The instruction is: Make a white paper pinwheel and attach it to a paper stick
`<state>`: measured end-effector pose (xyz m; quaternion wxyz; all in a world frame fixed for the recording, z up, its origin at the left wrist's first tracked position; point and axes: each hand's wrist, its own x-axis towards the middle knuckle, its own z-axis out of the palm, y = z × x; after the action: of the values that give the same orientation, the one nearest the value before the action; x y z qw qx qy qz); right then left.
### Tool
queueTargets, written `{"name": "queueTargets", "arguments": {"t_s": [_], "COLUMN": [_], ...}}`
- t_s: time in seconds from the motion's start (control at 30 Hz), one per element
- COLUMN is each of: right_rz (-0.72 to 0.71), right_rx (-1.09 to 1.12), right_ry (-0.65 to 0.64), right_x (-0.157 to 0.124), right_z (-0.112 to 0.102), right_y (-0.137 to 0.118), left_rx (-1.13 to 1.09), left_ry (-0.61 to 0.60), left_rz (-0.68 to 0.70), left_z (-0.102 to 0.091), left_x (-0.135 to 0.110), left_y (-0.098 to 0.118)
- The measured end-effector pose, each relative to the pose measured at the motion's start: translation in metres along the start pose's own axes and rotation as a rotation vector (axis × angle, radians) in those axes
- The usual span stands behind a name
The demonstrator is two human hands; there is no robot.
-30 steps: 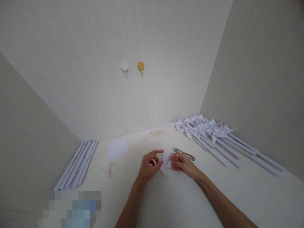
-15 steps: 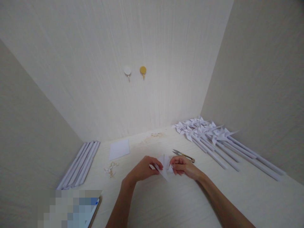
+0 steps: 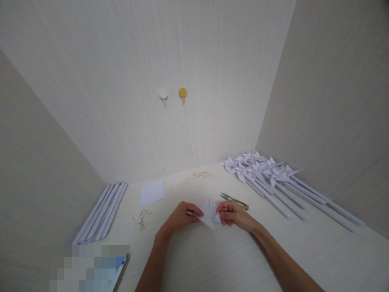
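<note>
Between my hands, just above the table, is a piece of white paper (image 3: 207, 216) cut into pointed flaps, like a pinwheel being folded. My left hand (image 3: 184, 217) pinches its left flap between thumb and fingers. On the other side my right hand (image 3: 232, 214) has its fingertips closed on a bent corner of the same paper. Small thread snips (image 3: 234, 200) with a gold handle lie on the table right behind my right hand. The fingers partly cover the paper's corners.
Finished paper pinwheels (image 3: 257, 166) on white sticks lie in a pile at the right. Several rolled paper tubes (image 3: 101, 213) rest at the left, near a square paper sheet (image 3: 152, 193). Small pale pieces (image 3: 142, 219) lie before the sheet, more scraps (image 3: 199, 174) by the wall. A phone (image 3: 120, 271), partly blurred, is front left.
My left hand's fingers have drawn together and slid slightly left on the paper, showing more of its flap. My right hand keeps its pinch almost in place.
</note>
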<state>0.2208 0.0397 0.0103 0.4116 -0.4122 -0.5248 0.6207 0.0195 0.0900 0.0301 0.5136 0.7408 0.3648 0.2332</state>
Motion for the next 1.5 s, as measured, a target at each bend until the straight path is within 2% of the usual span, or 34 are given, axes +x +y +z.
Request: {"name": "queueTargets", "arguments": {"t_s": [0.2,0.37,0.5,0.63,0.83,0.97,1.1,1.5], "right_rz": [0.005,0.014,0.019,0.007,-0.023,-0.068,-0.083,-0.128], "right_rx": [0.009,-0.015,-0.053,-0.095,-0.215,-0.256,-0.293,-0.269], "right_ry": [0.004,0.005,-0.003,-0.002,0.017,0.066,0.096,0.052], "right_x": [-0.001,0.001,0.000,-0.001,-0.002,-0.003,-0.004,-0.004], "right_z": [0.000,0.001,0.002,0.003,0.007,0.011,0.013,0.011], "right_y": [-0.003,-0.002,-0.002,-0.004,-0.004,-0.004,-0.005,-0.001], "left_rx": [-0.080,-0.200,-0.277,-0.229,-0.134,-0.134,-0.093,-0.075], "left_ry": [-0.022,-0.122,-0.066,-0.014,-0.076,-0.046,-0.066,-0.061], "left_rz": [0.035,-0.076,-0.117,-0.159,-0.185,-0.186,-0.247,-0.274], "left_z": [0.002,0.010,0.020,0.027,0.029,0.031,0.033,0.036], "left_x": [0.000,0.006,0.011,0.013,0.013,0.013,0.012,0.012], "left_y": [-0.004,-0.010,-0.011,-0.007,0.002,0.005,0.010,0.016]}}
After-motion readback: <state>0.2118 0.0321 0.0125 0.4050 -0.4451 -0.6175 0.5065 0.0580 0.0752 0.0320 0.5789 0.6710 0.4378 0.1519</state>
